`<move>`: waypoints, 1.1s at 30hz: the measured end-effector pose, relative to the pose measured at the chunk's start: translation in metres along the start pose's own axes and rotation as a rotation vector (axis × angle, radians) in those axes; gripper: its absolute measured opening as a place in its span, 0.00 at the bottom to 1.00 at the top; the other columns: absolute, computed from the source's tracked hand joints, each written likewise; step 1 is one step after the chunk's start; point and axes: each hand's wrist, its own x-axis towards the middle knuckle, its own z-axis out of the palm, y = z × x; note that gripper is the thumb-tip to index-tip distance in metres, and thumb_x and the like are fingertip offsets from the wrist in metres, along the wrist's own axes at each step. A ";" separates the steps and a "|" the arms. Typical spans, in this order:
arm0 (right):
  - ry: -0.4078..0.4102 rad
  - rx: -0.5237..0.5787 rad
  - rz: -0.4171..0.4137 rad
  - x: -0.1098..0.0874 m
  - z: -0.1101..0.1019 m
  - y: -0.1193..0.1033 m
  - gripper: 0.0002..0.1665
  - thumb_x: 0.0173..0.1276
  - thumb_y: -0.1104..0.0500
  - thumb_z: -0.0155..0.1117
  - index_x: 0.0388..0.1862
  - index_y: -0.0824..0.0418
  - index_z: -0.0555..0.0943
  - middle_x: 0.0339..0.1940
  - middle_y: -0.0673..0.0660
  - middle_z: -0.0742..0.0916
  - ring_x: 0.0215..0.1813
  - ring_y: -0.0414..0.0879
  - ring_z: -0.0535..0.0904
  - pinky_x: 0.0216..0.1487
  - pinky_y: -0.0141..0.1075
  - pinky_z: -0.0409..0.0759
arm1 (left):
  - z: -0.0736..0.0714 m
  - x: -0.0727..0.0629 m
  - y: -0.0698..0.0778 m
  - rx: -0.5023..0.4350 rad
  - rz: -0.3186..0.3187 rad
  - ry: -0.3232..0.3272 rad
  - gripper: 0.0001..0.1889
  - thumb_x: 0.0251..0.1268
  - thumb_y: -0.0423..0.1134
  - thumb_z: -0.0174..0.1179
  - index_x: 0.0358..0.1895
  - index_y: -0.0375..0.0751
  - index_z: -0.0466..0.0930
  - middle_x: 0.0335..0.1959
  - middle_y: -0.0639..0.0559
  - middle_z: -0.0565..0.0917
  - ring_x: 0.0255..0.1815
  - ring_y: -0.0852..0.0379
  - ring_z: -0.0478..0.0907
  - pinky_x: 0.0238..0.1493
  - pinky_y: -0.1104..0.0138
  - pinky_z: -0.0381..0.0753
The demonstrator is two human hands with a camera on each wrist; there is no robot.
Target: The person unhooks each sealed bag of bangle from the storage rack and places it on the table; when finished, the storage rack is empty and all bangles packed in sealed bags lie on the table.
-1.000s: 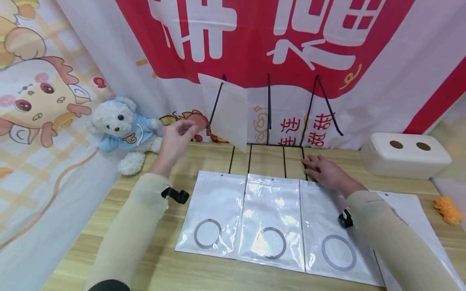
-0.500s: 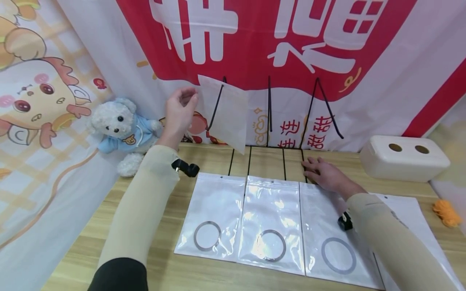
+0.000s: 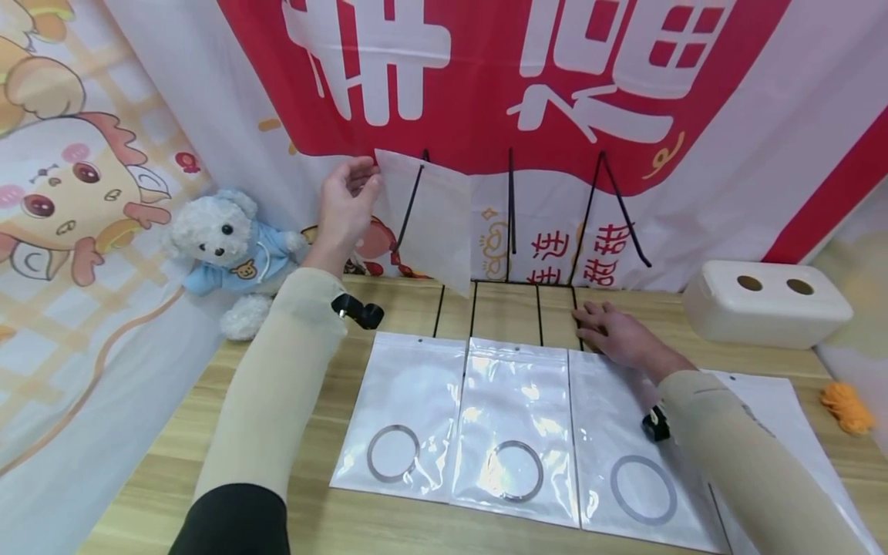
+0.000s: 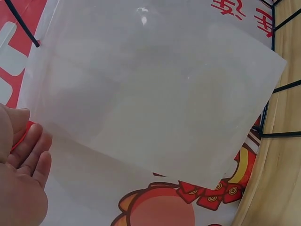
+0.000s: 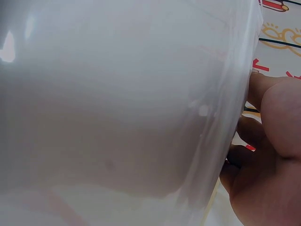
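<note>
A white plastic bag point(image 3: 433, 220) hangs tilted from a black wire hook on a wire display rack point(image 3: 506, 282). My left hand point(image 3: 350, 202) is at its upper left corner, fingers loosely bent; in the left wrist view the thumb and fingertips point(image 4: 41, 146) lie beside that corner, apart from each other. My right hand point(image 3: 616, 333) rests low on the rack's right base wire, just above the third flat bag point(image 3: 600, 416). In the right wrist view a bag point(image 5: 117, 94) fills most of the picture and its edge hides some fingertips.
On the table lie more zip bags point(image 3: 409, 385) in a row, several showing a grey ring; the right arm partly covers one. A plush bear point(image 3: 229, 247) sits at left. A white two-holed box point(image 3: 766, 304) and an orange yarn bundle point(image 3: 846, 408) are at right.
My left hand has risen from below to the hanging bag's upper left corner. The bag keeps its tilt. My right hand has stayed in place on the rack.
</note>
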 end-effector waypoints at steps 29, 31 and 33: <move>0.031 -0.036 -0.049 -0.003 0.002 0.000 0.36 0.88 0.45 0.52 0.88 0.53 0.62 0.90 0.69 0.55 0.88 0.78 0.43 0.82 0.77 0.46 | -0.014 -0.012 0.005 0.077 0.181 0.066 0.17 0.82 0.46 0.62 0.63 0.42 0.82 0.59 0.46 0.85 0.55 0.58 0.80 0.61 0.69 0.84; 0.032 -0.038 -0.049 -0.004 0.002 -0.001 0.36 0.88 0.44 0.52 0.88 0.53 0.62 0.90 0.68 0.56 0.88 0.78 0.44 0.82 0.77 0.47 | -0.014 -0.012 0.005 0.075 0.185 0.071 0.16 0.81 0.46 0.63 0.62 0.42 0.83 0.58 0.46 0.85 0.54 0.58 0.80 0.60 0.70 0.84; 0.030 -0.036 -0.044 -0.005 0.001 -0.002 0.36 0.88 0.44 0.52 0.88 0.53 0.62 0.90 0.68 0.55 0.88 0.78 0.44 0.82 0.77 0.47 | -0.014 -0.012 0.006 0.063 0.194 0.075 0.16 0.81 0.45 0.63 0.61 0.40 0.84 0.56 0.45 0.86 0.52 0.58 0.81 0.59 0.70 0.85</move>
